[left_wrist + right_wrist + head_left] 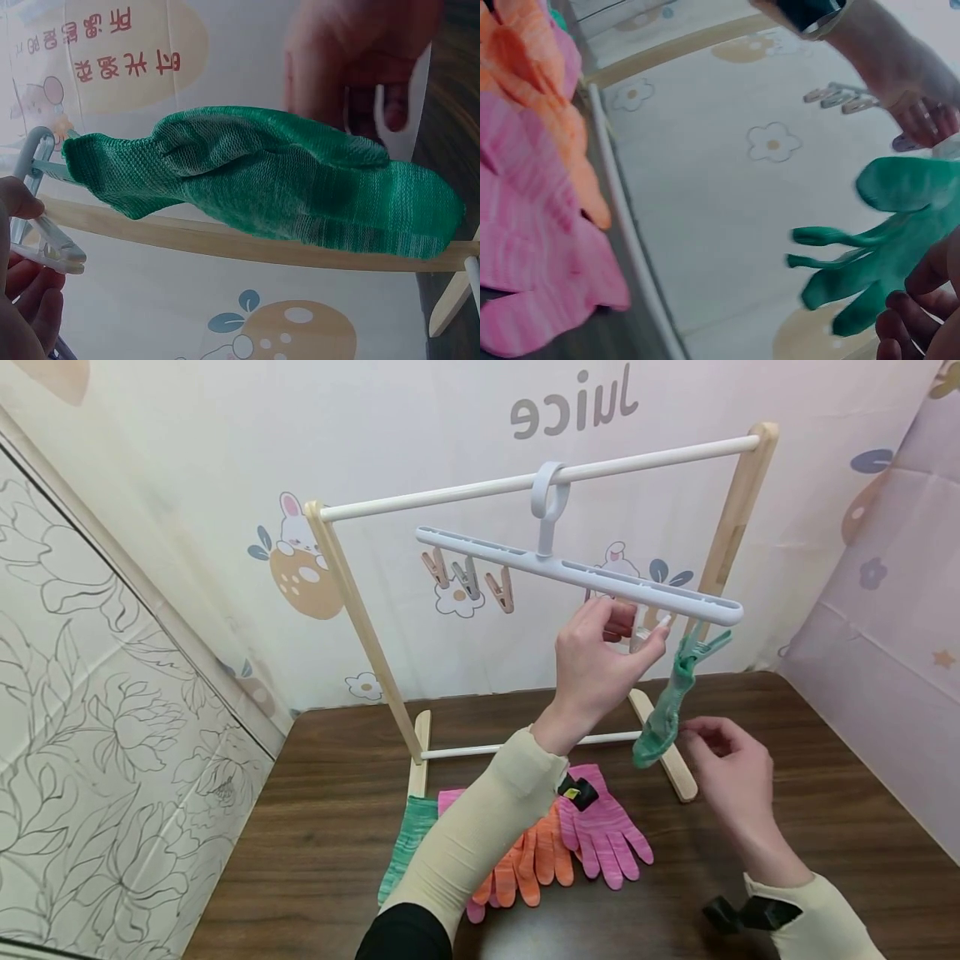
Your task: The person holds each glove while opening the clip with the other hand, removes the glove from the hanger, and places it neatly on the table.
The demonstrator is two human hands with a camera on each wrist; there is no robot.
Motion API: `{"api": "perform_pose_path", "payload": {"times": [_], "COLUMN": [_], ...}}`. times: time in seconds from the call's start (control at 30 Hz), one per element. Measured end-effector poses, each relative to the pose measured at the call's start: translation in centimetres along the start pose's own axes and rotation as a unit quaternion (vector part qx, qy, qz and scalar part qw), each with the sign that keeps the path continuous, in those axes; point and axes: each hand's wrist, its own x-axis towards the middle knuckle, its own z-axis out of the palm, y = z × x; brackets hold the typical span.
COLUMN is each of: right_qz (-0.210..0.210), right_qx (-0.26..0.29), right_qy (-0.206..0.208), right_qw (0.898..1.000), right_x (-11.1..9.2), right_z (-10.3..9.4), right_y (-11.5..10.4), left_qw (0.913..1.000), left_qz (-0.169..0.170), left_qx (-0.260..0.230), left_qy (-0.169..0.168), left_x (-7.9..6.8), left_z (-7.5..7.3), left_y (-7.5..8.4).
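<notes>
A green knit glove [663,718] hangs below the right end of the white hanger [577,572], its cuff in a green clothespin [712,645]. My left hand [603,652] pinches a pale clothespin [56,247] under the hanger bar, left of the glove. Beside the glove's lower part is my right hand [731,768], with fingers loosely curled and nothing seen between them. In the right wrist view, the fingers of the glove [900,247] dangle close to that hand's fingertips; whether they touch is unclear.
The hanger hooks over the white top rod [442,495] of a wooden rack. Several more clothespins [467,578] hang left of the hook. On the brown table [300,852] lie pink gloves [603,831], orange gloves [543,852] and a green knit item [408,843], partly behind my left sleeve.
</notes>
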Motion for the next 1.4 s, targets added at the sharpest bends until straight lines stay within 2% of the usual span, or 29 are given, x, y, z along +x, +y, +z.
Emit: {"api": "perform_pose_path", "payload": {"times": [0.17, 0.33, 0.67, 1.13, 1.4], "right_qz": [-0.038, -0.096, -0.145, -0.144, -0.149], "right_qx": [0.019, 0.031, 0.092, 0.089, 0.097], "right_qy": [0.052, 0.094, 0.111, 0.107, 0.117], "right_qw": [0.998, 0.991, 0.979, 0.980, 0.977], "right_x": [-0.2, -0.4, 0.0, -0.4, 0.1], "right_z": [-0.7, -0.9, -0.2, 1.2, 1.5], "right_y": [-1.2, -2.5, -4.5, -5.5, -5.2], "left_qw": [1.0000, 1.0000, 1.0000, 1.0000, 1.0000], "left_qz": [-0.002, -0.003, -0.002, -0.001, -0.001], "left_qx": [0.002, 0.003, 0.008, 0.000, 0.000], "left_qy": [-0.003, -0.005, -0.004, 0.000, 0.006], "left_x": [0.0, 0.0, 0.0, -0.3, -0.3], "left_z": [0.0, 0.0, 0.1, 0.2, 0.1], "left_y": [0.0, 0.0, -0.1, -0.3, -0.3]}}
